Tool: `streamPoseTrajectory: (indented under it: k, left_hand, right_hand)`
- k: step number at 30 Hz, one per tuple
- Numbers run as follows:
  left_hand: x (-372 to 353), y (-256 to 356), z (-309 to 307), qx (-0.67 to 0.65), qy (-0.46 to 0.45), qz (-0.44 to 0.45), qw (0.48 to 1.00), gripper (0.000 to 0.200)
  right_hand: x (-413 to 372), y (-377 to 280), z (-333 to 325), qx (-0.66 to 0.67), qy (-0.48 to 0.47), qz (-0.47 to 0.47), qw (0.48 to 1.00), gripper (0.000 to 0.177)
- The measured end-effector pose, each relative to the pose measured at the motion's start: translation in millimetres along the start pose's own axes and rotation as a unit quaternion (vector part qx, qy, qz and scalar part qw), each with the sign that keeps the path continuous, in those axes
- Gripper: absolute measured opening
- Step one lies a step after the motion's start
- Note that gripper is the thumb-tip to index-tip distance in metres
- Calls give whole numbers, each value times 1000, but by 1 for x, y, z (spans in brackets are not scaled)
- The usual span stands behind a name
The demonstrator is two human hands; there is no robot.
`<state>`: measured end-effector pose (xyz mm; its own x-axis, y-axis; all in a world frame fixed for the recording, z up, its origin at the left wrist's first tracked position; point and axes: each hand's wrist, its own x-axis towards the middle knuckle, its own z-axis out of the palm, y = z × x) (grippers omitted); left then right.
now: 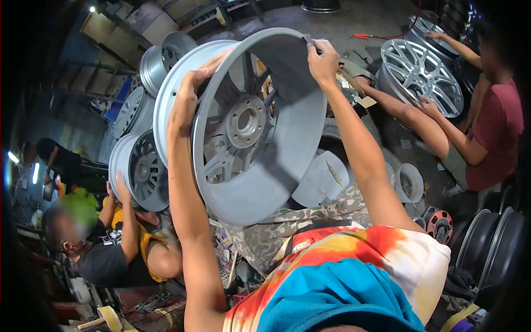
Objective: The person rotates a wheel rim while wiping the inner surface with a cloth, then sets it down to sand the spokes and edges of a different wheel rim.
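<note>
A large grey wheel rim [276, 185] is tilted in front of me, its open barrel facing me and its spokes and hub [246, 123] deep inside. My left hand [191, 91] wraps over the rim's left side, its fingers reaching between the outer lip and the body. At the upper right edge of the lip, my right hand [323, 60] pinches a small dark pad [308, 40] against the metal. Below the rim lies camouflage cloth [260, 243] over my lap.
A co-worker in dark red [500, 133] handles a silver spoked rim [420, 77] at the right. Another person [105, 260] at the lower left touches a rim [124, 160]. More rims [160, 61] are stacked behind. A white bucket [409, 182] stands right of my arm.
</note>
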<state>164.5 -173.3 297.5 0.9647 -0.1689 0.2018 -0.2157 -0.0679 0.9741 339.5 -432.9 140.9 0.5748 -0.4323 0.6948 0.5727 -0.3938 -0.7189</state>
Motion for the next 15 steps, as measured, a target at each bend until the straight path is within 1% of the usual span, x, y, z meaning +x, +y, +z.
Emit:
streamPoseTrajectory:
  k: [2, 4, 6, 8, 10, 12, 13, 14, 15]
  left_hand:
    - [-2, 3, 8, 20, -9, -1, 1000, 61]
    - [-5, 5, 13, 43, -17, -1, 999, 61]
    - [-3, 6, 14, 61, -29, 11, 998, 60]
    - [-5, 9, 17, 54, -24, 24, 998, 60]
    - [-10, 11, 23, 47, -22, 30, 998, 60]
    - [-13, 15, 27, 54, 35, 13, 998, 61]
    - [-9, 14, 21, 55, -13, 35, 998, 62]
    - [-9, 15, 19, 57, -9, 35, 998, 62]
    - [-10, 15, 19, 68, -10, 37, 997, 62]
  right_hand:
    - [8, -2, -1, -5, 0, -14, 1000, 20]
    - [15, -20, -2, -6, 2, -26, 1000, 20]
    - [20, -54, 2, 84, -65, -62, 992, 21]
    - [16, -93, 2, 141, -91, -213, 962, 25]
    - [3, -133, -9, 185, -144, -314, 920, 28]
    - [-16, -155, -27, 265, -245, -241, 901, 26]
    - [-23, -151, -35, 315, -331, -134, 879, 27]
    - [-35, -146, -40, 327, -351, -75, 874, 26]
    - [-47, -132, -36, 316, -334, -65, 886, 26]
